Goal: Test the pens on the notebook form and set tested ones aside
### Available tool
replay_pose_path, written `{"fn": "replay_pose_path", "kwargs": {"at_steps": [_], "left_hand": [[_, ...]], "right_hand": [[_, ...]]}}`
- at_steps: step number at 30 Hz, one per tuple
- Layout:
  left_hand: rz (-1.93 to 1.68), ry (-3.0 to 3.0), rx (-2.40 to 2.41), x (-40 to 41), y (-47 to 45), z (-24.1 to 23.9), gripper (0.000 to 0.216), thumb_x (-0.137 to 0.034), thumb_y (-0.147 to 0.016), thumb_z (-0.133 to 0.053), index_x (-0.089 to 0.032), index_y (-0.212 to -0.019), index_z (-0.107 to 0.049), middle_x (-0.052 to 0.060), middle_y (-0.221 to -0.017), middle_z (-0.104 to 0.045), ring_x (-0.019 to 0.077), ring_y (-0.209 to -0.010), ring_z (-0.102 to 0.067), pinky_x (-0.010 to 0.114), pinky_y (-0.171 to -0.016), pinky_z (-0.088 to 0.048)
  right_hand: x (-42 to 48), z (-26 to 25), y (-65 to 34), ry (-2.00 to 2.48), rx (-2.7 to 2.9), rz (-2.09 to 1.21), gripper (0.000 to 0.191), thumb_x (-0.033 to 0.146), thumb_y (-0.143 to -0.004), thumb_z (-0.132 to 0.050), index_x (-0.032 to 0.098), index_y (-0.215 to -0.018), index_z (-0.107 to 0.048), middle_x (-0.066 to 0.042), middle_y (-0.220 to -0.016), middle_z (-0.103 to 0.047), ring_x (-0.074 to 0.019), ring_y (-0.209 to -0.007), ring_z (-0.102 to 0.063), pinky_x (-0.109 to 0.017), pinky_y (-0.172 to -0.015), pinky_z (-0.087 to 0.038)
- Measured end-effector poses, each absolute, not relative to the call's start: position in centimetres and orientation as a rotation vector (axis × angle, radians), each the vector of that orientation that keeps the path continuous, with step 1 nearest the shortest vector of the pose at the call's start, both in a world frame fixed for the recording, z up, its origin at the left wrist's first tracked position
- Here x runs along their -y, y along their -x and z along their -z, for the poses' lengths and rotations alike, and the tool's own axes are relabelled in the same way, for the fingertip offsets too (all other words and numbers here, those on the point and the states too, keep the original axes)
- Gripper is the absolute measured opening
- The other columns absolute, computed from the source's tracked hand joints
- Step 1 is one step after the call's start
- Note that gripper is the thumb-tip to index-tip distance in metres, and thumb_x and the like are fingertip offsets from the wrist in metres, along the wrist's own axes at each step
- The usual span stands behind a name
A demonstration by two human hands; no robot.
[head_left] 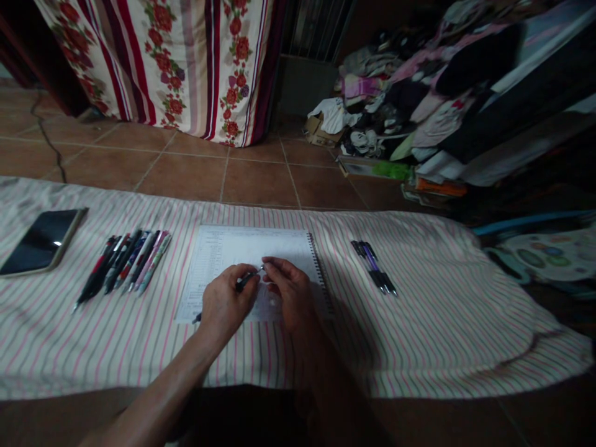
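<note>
My left hand (227, 295) is closed around a dark pen (241, 284), whose other end shows below the wrist side of the hand. The fingers of my right hand (292, 290) pinch the small silvery tip at the pen's front end. Both hands are over a spiral notebook (265, 241) with a printed sheet at its left side. To the left lies a row of several pens (133, 261) in mixed colours. On the right are a few pens (374, 267), dark and purple, side by side.
A tablet or large phone (41, 241) lies at the far left of the striped cloth (442, 310). Beyond it are a tiled floor (186, 164) and a floral curtain (195, 68). Piled clothes (419, 93) and a cardboard box (319, 129) stand at the back right.
</note>
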State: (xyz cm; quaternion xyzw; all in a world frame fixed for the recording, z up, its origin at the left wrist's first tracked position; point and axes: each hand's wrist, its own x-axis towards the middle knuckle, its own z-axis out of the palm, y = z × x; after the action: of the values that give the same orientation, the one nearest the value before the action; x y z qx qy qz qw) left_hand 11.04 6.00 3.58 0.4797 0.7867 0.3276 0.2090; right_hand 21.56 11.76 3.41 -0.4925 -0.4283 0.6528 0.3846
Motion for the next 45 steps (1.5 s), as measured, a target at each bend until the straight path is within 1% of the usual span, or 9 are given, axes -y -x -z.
{"fn": "replay_pose_path", "kwargs": {"at_steps": [7,13,21,28,31,34,37,40,45], "left_hand": [[-0.926,-1.332,-2.172,-5.96,-11.05,-3.58,0.021,-0.026,-0.081,-0.051,-0.022,-0.095,-0.066,0.001,-0.088,-0.069,0.0154,-0.075,-0.063,0.028,-0.07,-0.045],[-0.881,-1.354,-2.218,-5.97,-11.13,-3.65,0.019,-0.023,-0.08,-0.051,-0.021,-0.091,-0.066,0.002,-0.089,-0.069,0.0161,-0.082,-0.063,0.027,-0.076,-0.044],[-0.827,-1.325,-2.26,-5.86,-11.15,-3.8,0.019,-0.027,-0.081,-0.051,-0.023,-0.091,-0.067,0.001,-0.087,-0.069,0.0165,-0.077,-0.063,0.027,-0.069,-0.042],[-0.836,-1.317,-2.241,-5.93,-11.16,-3.88,0.02,-0.027,-0.081,-0.049,-0.022,-0.089,-0.067,0.001,-0.086,-0.069,0.0155,-0.074,-0.062,0.027,-0.069,-0.043],[-0.846,-1.323,-2.229,-5.98,-11.15,-3.8,0.021,-0.028,-0.082,-0.05,-0.022,-0.092,-0.067,0.002,-0.088,-0.07,0.0164,-0.076,-0.063,0.028,-0.07,-0.043],[-0.881,-1.329,-2.21,-5.97,-11.13,-3.66,0.023,-0.03,-0.082,-0.05,-0.023,-0.098,-0.066,0.002,-0.093,-0.07,0.0177,-0.082,-0.064,0.029,-0.072,-0.044],[-0.902,-1.33,-2.194,-5.93,-11.11,-3.53,0.025,-0.034,-0.083,-0.051,-0.025,-0.101,-0.066,0.002,-0.093,-0.07,0.0175,-0.08,-0.064,0.029,-0.071,-0.044],[-0.901,-1.316,-2.195,-5.93,-11.1,-3.51,0.025,-0.036,-0.083,-0.05,-0.025,-0.098,-0.067,0.002,-0.091,-0.07,0.0168,-0.077,-0.064,0.028,-0.069,-0.044],[-0.879,-1.304,-2.203,-5.99,-11.15,-3.74,0.023,-0.032,-0.084,-0.049,-0.023,-0.093,-0.068,0.001,-0.087,-0.07,0.0151,-0.075,-0.064,0.025,-0.068,-0.044]], "right_hand": [[-11.68,-3.38,-21.53,1.241,1.071,-1.679,0.025,0.034,-0.061,-0.071,0.019,-0.081,-0.071,0.0,-0.067,-0.064,-0.0114,-0.063,-0.056,-0.022,-0.055,-0.043],[-11.69,-3.31,-21.54,1.238,1.091,-1.679,0.027,0.035,-0.062,-0.071,0.018,-0.083,-0.071,-0.001,-0.07,-0.064,-0.0118,-0.065,-0.057,-0.022,-0.056,-0.044],[-11.89,-3.06,-21.43,1.269,1.076,-1.657,0.024,0.035,-0.062,-0.07,0.02,-0.081,-0.071,0.001,-0.07,-0.064,-0.0111,-0.064,-0.057,-0.022,-0.055,-0.042],[-11.94,-3.14,-21.46,1.262,1.074,-1.658,0.024,0.035,-0.062,-0.07,0.02,-0.081,-0.071,0.0,-0.07,-0.064,-0.0112,-0.064,-0.056,-0.023,-0.056,-0.042],[-12.04,-3.15,-21.44,1.263,1.082,-1.662,0.025,0.035,-0.062,-0.071,0.02,-0.081,-0.071,0.001,-0.067,-0.063,-0.0106,-0.063,-0.055,-0.022,-0.056,-0.042],[-11.97,-3.16,-21.42,1.267,1.098,-1.658,0.025,0.036,-0.063,-0.07,0.02,-0.081,-0.071,0.001,-0.067,-0.062,-0.0106,-0.063,-0.054,-0.022,-0.056,-0.042],[-11.79,-3.21,-21.38,1.274,1.102,-1.661,0.025,0.036,-0.063,-0.07,0.02,-0.082,-0.071,0.0,-0.067,-0.062,-0.0107,-0.062,-0.054,-0.022,-0.055,-0.041],[-11.66,-3.29,-21.31,1.261,1.1,-1.678,0.024,0.035,-0.062,-0.07,0.019,-0.081,-0.071,0.0,-0.068,-0.062,-0.0106,-0.062,-0.053,-0.022,-0.055,-0.042],[-11.63,-3.29,-21.23,1.239,1.095,-1.683,0.022,0.034,-0.061,-0.071,0.019,-0.078,-0.071,-0.001,-0.068,-0.063,-0.011,-0.062,-0.053,-0.022,-0.055,-0.043]]}}
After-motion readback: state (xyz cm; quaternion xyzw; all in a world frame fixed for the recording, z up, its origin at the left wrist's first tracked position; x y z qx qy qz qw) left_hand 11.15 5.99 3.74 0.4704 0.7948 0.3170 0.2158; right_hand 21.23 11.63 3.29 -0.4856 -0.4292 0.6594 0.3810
